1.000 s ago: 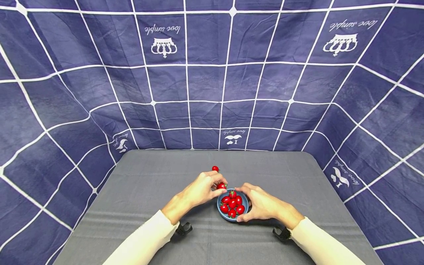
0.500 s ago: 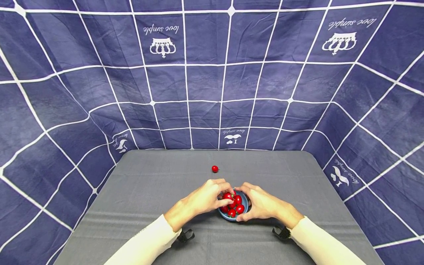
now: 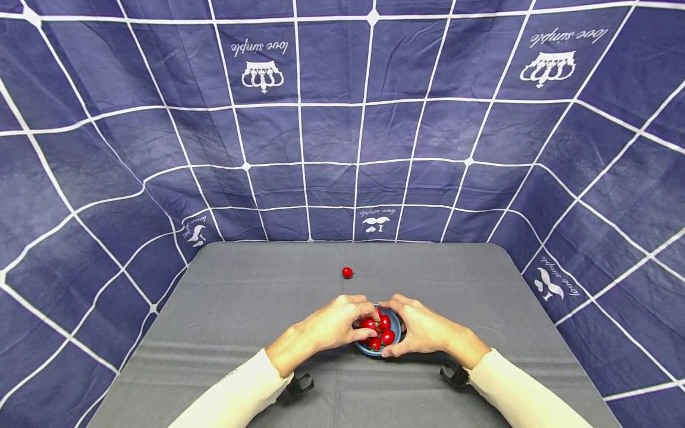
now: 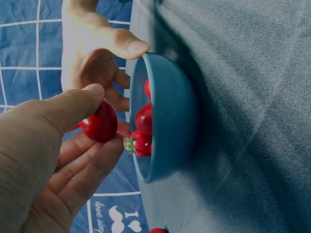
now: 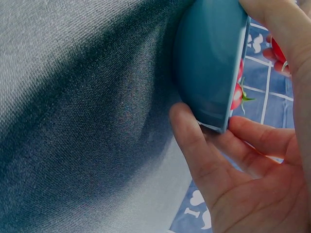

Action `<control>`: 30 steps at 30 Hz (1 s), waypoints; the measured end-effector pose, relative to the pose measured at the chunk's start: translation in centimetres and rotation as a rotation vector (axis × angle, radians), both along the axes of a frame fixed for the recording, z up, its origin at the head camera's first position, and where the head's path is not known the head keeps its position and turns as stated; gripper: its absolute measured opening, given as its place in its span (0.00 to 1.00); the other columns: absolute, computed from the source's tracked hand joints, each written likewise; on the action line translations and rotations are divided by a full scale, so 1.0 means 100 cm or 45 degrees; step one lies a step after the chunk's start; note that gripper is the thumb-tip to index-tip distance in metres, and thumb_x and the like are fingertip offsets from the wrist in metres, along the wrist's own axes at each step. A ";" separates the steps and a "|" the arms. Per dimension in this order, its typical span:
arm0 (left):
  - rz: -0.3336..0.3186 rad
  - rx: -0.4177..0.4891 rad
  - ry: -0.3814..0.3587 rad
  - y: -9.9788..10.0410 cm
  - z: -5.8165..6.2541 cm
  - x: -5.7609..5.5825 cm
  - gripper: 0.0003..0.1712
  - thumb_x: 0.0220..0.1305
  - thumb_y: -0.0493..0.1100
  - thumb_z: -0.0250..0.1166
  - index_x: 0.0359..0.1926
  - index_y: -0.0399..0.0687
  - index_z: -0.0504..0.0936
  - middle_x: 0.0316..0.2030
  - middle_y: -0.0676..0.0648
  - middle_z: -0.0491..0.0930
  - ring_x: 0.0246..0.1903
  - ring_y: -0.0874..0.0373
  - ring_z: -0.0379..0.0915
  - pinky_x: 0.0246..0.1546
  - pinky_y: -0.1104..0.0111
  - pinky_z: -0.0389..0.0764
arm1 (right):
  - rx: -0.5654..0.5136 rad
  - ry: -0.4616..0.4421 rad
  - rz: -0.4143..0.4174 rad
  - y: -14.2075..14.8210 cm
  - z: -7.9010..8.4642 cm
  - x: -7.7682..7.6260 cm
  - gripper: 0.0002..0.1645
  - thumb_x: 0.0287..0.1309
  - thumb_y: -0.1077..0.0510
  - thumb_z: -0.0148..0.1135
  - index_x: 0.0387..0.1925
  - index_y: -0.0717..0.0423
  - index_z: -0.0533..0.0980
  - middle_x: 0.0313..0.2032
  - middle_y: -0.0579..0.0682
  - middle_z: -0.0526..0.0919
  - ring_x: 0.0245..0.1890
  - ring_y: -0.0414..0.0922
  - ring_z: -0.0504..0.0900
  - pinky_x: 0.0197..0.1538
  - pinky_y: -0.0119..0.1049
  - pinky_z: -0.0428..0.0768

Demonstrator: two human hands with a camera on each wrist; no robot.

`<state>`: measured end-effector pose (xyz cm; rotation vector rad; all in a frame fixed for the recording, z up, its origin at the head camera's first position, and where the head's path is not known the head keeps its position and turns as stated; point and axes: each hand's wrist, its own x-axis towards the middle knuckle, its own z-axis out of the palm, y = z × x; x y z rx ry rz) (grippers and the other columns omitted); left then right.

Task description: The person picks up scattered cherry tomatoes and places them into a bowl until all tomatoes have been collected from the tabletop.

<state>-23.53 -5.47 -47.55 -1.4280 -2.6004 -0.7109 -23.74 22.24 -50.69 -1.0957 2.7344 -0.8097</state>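
My left hand [image 3: 339,322] pinches a red cherry tomato [image 4: 99,122] between thumb and fingers, just over the mouth of a small blue bowl [image 4: 175,116]. Several more cherry tomatoes [image 3: 387,337], some with green stems, lie inside that bowl; my left fingers cover part of them in the head view. On the bowl's right side, my right hand [image 3: 425,328] grips the rim with the thumb near and the fingers on the far side. The right wrist view shows fingertips [image 5: 182,114] against the bowl's outer wall.
One loose cherry tomato [image 3: 347,273] lies on the grey cloth-covered table [image 3: 257,297], beyond the left hand. A blue curtain [image 3: 332,137] with white grid lines hangs around the back and sides of the table.
My left hand has moved right and nearer, carrying a cherry tomato from beside the bowl's far left rim to over the bowl. The right hand has stayed on the bowl.
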 end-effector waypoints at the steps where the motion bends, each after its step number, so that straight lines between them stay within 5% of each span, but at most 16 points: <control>1: -0.001 0.001 0.003 0.000 0.000 0.000 0.13 0.72 0.47 0.85 0.53 0.53 0.93 0.43 0.54 0.90 0.42 0.65 0.86 0.48 0.80 0.87 | -0.002 -0.001 0.000 0.000 0.000 0.000 0.57 0.52 0.36 0.94 0.73 0.64 0.81 0.56 0.45 0.87 0.43 0.37 0.86 0.49 0.28 0.87; 9: -0.005 0.005 -0.031 -0.001 0.000 0.001 0.17 0.72 0.49 0.85 0.56 0.50 0.94 0.46 0.51 0.91 0.42 0.60 0.89 0.47 0.81 0.86 | 0.007 0.016 -0.001 -0.001 0.000 0.000 0.57 0.51 0.36 0.94 0.73 0.64 0.81 0.57 0.46 0.87 0.45 0.38 0.87 0.50 0.28 0.87; 19: 0.034 0.026 -0.023 -0.006 0.000 -0.002 0.28 0.72 0.54 0.85 0.65 0.46 0.91 0.58 0.46 0.91 0.54 0.52 0.94 0.59 0.66 0.93 | 0.009 0.039 0.002 -0.001 -0.001 -0.001 0.57 0.51 0.36 0.94 0.73 0.62 0.81 0.57 0.46 0.88 0.45 0.37 0.87 0.51 0.29 0.88; 30: 0.132 0.041 0.008 -0.012 0.004 -0.010 0.27 0.72 0.57 0.85 0.65 0.54 0.92 0.60 0.52 0.91 0.57 0.54 0.93 0.61 0.58 0.94 | -0.004 0.013 -0.008 0.000 -0.001 -0.001 0.58 0.51 0.36 0.95 0.73 0.64 0.81 0.57 0.46 0.87 0.44 0.36 0.87 0.51 0.29 0.89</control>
